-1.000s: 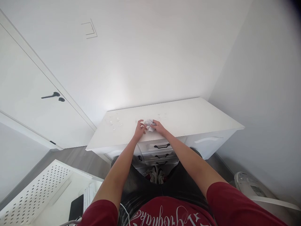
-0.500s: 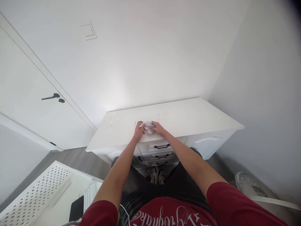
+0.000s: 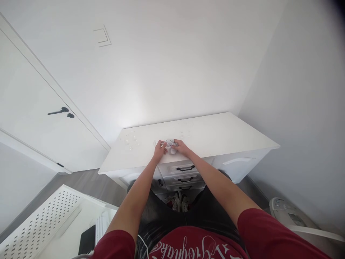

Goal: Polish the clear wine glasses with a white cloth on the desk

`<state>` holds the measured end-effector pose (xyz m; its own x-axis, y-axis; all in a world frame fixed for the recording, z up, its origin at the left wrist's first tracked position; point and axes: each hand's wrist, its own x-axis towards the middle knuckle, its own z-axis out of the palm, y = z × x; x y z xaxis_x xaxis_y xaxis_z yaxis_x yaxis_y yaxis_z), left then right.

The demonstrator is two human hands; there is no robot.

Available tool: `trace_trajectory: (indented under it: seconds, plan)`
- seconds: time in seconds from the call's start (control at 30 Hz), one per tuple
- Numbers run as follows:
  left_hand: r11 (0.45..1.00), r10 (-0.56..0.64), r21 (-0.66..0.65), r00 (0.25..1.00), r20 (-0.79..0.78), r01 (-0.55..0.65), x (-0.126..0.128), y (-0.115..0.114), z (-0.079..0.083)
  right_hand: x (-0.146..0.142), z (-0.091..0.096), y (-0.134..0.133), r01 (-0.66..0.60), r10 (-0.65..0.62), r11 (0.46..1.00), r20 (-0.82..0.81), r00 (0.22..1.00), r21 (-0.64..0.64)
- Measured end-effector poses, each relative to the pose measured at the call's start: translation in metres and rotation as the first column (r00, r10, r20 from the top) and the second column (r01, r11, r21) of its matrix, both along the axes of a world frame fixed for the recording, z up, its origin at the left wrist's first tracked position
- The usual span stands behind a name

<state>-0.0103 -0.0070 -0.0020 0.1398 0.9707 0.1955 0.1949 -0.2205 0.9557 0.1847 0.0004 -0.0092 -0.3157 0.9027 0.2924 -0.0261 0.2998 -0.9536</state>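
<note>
**A:** How are the arms set?

**B:** Both reach forward and down from red sleeves, elbows a little out. The forearms converge so that the left hand (image 3: 159, 149) and the right hand (image 3: 181, 146) meet over the white cabinet top (image 3: 221, 135), near its front edge and about midway along it.

**A:** So the hands are together?

**B:** Almost fingertip to fingertip. Between them is a small clear object (image 3: 170, 145), pale and glassy, too small to say what it is. Each hand is curled in and pinched on it, the left from its left side and the right from its right, with knuckles up and wrists low.

**A:** Is it resting on the top or lifted?

**B:** I cannot tell. It is at the surface or just above it, straight over the stack of drawers (image 3: 185, 173) with black handles.

**A:** What is near it?

**B:** A scatter of small clear pieces (image 3: 131, 141) lies on the top, well to the left of the left hand. A fainter few (image 3: 185, 132) lie just behind the right hand.

**A:** And the rest of the room?

**B:** There is a white door (image 3: 29, 126) with a black lever handle (image 3: 57, 111) at the left and a switch plate (image 3: 101, 36) high on the wall. A perforated white panel (image 3: 40, 223) is at the lower left and a pale appliance (image 3: 287, 213) stands on the floor at the lower right.
</note>
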Motion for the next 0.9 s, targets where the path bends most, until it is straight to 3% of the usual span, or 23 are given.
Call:
trace_trajectory:
  seconds: [0.13,0.37,0.57,0.8,0.9]
  plan:
    - [0.999,-0.044,0.018,0.999,0.023,0.044,-0.0007,-0.0020,0.0009,0.0012,0.0014,-0.0007,-0.028,0.025,0.998,-0.050,0.998,-0.053]
    - [1.000,0.007,0.001,1.000,-0.018,-0.007,-0.0007,-0.0003,-0.0014,0.0011,0.0005,0.0003,0.005,-0.007,0.999,0.042,0.999,0.043]
    - [0.999,-0.040,0.022,0.999,0.024,0.039,-0.0005,-0.0021,-0.0006,0.0011,0.0040,-0.0030,-0.027,0.027,0.999,-0.004,1.000,-0.032]
    - [1.000,-0.001,-0.011,1.000,0.012,0.001,-0.0006,0.0020,-0.0036,0.0015,-0.0005,0.0006,-0.017,0.015,0.998,0.046,0.999,0.053]
    - [1.000,-0.023,0.012,0.999,0.047,0.023,-0.0005,0.0011,-0.0023,0.0004,0.0009,-0.0002,-0.011,0.011,1.000,0.012,1.000,0.013]
